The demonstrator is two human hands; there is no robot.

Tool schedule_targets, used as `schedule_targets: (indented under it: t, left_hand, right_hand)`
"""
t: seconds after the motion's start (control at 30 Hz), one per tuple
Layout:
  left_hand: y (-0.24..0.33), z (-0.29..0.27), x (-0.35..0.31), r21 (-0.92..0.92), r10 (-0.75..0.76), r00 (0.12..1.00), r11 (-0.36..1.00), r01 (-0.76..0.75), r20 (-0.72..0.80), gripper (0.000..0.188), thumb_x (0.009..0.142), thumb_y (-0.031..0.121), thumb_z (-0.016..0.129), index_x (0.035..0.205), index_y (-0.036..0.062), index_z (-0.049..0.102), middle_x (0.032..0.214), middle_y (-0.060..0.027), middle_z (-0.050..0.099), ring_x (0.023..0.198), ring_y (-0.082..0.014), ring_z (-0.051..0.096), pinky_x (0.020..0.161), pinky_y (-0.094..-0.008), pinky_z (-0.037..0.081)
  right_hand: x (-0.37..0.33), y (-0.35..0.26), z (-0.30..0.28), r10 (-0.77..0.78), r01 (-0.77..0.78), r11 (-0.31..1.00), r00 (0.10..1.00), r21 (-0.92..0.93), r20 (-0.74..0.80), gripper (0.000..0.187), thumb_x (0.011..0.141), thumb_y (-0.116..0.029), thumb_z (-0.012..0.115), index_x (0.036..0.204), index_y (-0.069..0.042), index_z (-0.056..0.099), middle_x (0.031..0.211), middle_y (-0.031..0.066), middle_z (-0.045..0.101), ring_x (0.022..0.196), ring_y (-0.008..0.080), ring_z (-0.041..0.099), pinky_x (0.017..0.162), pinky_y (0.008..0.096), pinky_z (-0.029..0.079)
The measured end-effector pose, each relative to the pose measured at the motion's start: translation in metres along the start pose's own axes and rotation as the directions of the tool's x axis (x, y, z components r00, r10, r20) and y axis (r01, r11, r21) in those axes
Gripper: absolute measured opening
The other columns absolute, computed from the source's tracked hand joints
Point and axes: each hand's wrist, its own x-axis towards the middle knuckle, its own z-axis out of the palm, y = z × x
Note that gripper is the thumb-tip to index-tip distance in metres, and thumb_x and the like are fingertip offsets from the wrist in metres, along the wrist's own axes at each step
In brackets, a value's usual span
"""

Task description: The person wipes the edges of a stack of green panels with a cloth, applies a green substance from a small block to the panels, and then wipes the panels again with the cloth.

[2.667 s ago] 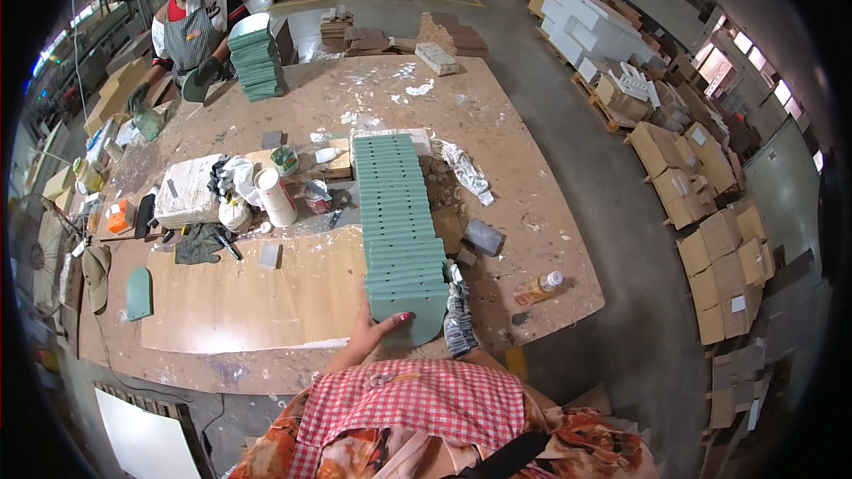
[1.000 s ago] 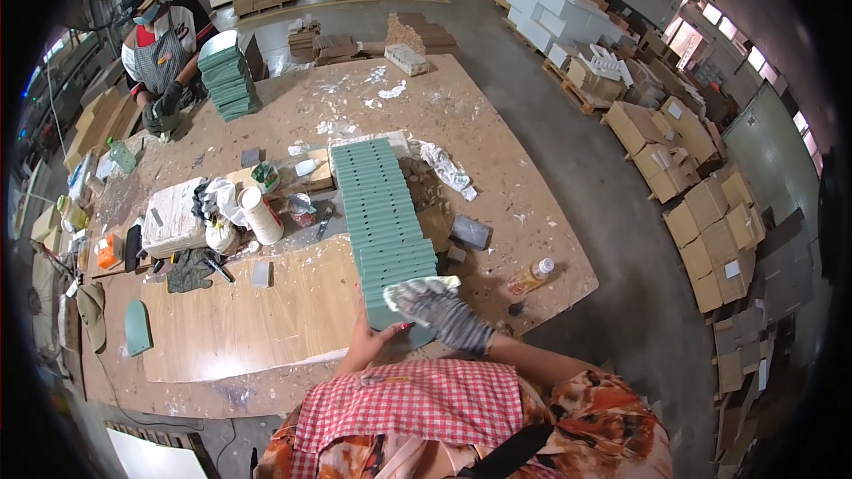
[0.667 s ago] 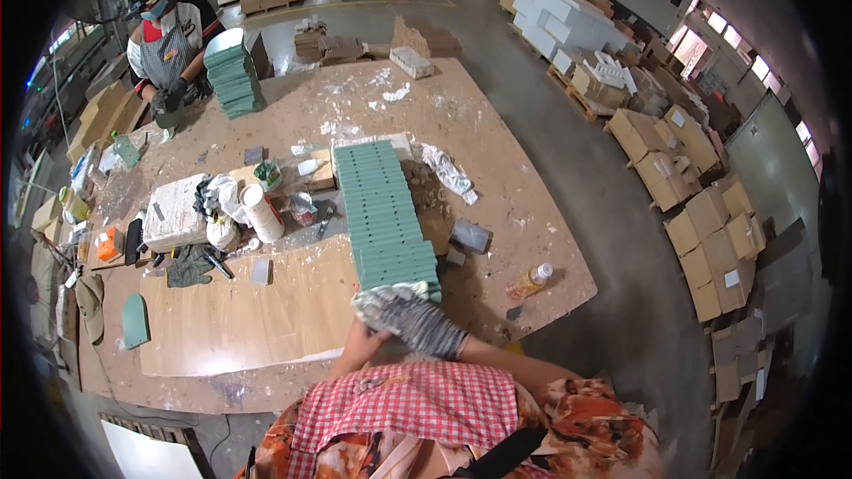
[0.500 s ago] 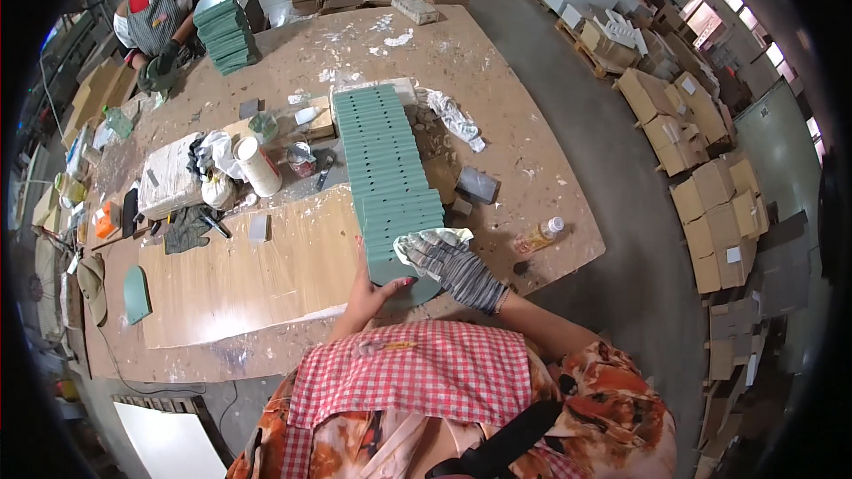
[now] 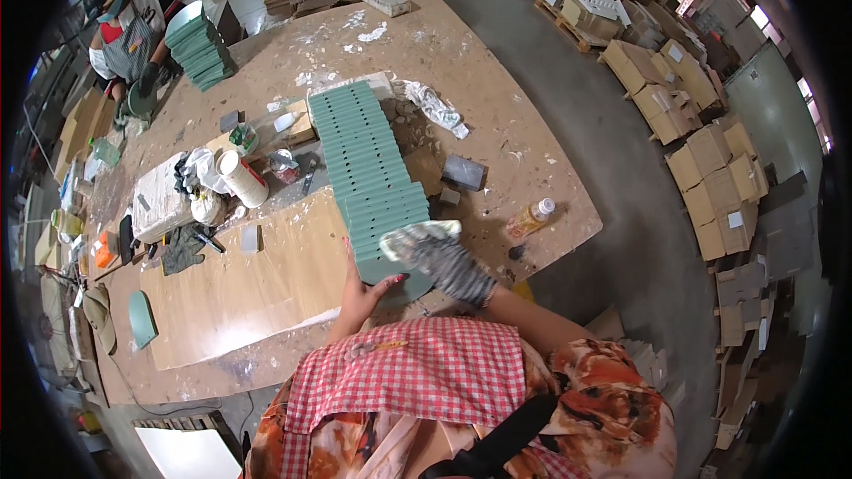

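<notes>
A long row of green boards with small dark holes stands on edge, packed face to face, on the table before me. My left hand is bare and grips the nearest green board, fingers at its left edge and thumb across its face. My right hand, in a grey knit glove and blurred by motion, presses a whitish cloth at the top of that board. The glove covers part of the board and the cloth. A single green board lies apart at the table's left.
Right of the row are a bottle, a grey block and a crumpled rag. Leftward stand a white canister, a wrapped package and a loose glove. Across the table a person handles a green piece beside a green stack.
The whole view has shifted, so the table sits further left. My gloved right hand has moved on the nearest board with the cloth, now blurred. My left hand keeps its grip.
</notes>
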Motion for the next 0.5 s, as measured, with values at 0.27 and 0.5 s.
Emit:
schedule_targets:
  t: [0.27,0.5]
  left_hand:
    - [0.020,-0.006,0.002,0.028,-0.053,0.995,0.998,0.051,0.084,0.104,0.072,0.018,0.082,0.146,-0.0075,0.014,0.146,-0.0283,0.028,0.134,-0.0317,0.035,0.110,-0.0383,0.029]
    - [0.077,-0.001,0.006,-0.230,-0.077,0.997,0.971,0.069,-0.026,0.116,0.071,0.019,0.082,0.148,-0.0048,-0.002,0.153,-0.0267,0.015,0.140,-0.0302,0.025,0.113,-0.0367,0.024]
  right_hand:
    - [-0.033,0.057,0.039,0.291,0.349,-0.250,0.917,-0.903,0.273,0.047,0.096,-0.007,0.042,0.142,-0.007,0.037,0.147,0.0097,0.037,0.135,0.0240,0.037,0.113,0.0307,0.028]
    - [0.012,0.043,0.056,0.838,0.208,-0.237,0.539,0.949,0.091,0.040,0.098,-0.020,0.049,0.135,-0.006,0.049,0.130,0.0028,0.052,0.116,0.0125,0.048,0.100,0.0290,0.038]
